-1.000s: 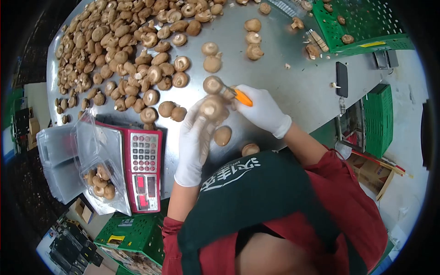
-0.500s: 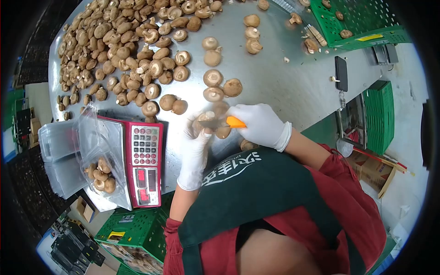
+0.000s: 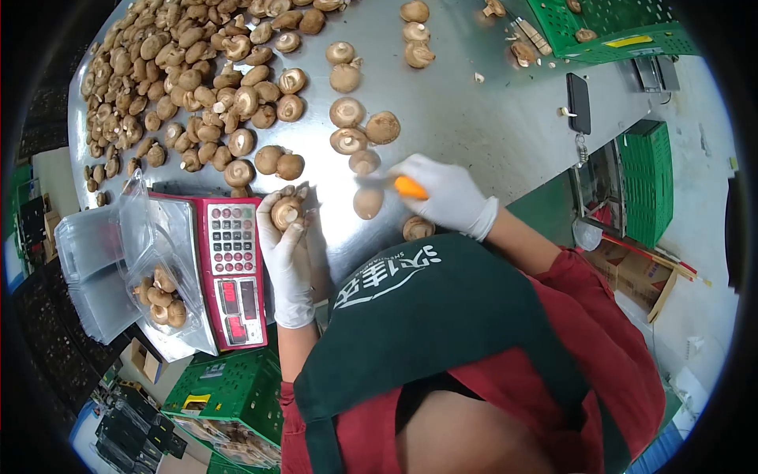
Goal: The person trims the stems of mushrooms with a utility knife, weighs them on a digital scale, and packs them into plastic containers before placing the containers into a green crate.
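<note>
My left hand (image 3: 287,257), in a white glove, pinches a shiitake mushroom (image 3: 285,213), its stem side facing up. It is beside the red scale (image 3: 237,272). In my gloved right hand (image 3: 448,195) is a knife (image 3: 410,187) with an orange handle; its blade is smeared by motion and points left. Below the blade lies a round mushroom (image 3: 368,203), with another mushroom (image 3: 364,163) just above. One more mushroom (image 3: 418,228) sits near the apron, under my right hand. Several mushrooms (image 3: 348,141) form a rough column further up the metal table (image 3: 474,126).
A large mushroom pile (image 3: 166,71) covers the table's far left. On the scale stands a clear plastic tray (image 3: 193,320) with several mushrooms. Stacked clear lids or trays (image 3: 99,276) are left of it. A phone (image 3: 579,103) and a green crate (image 3: 616,39) occupy the right.
My left hand has moved left with the mushroom, away from the knife, towards the scale. My right hand stays near its place with the knife. The whole view has shifted slightly.
</note>
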`<action>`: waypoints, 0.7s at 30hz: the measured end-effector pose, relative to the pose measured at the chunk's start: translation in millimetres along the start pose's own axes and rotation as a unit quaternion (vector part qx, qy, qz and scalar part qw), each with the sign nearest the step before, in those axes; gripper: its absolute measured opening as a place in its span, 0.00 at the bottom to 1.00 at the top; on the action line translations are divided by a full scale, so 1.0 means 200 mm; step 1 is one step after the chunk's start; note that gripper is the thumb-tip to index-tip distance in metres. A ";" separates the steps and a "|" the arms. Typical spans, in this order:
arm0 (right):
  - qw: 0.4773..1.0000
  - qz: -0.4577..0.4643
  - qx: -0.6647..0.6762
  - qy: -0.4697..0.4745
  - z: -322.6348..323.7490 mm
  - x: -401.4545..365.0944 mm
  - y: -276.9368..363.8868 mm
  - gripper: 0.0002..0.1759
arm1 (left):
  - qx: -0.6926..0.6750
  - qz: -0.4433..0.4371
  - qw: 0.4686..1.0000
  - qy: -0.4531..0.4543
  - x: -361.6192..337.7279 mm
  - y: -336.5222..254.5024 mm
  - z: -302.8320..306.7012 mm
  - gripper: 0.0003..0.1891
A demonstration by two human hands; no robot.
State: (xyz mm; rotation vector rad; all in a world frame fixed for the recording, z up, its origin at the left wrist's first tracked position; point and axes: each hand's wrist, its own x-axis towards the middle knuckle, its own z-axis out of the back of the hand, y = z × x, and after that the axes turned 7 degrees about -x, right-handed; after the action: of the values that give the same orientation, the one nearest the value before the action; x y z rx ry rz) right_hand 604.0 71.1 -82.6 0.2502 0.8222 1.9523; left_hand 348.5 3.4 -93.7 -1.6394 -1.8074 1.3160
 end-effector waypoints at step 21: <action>0.933 -0.148 0.314 0.095 0.03 0.09 -0.05 0.19 | 0.404 -0.062 0.900 0.148 -0.03 0.13 -0.15 0.23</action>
State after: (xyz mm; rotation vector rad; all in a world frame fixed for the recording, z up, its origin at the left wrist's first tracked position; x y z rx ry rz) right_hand 605.0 92.1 -88.1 0.2924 1.5147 1.3995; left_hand 388.8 6.1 -98.5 -1.1448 -0.9503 1.3919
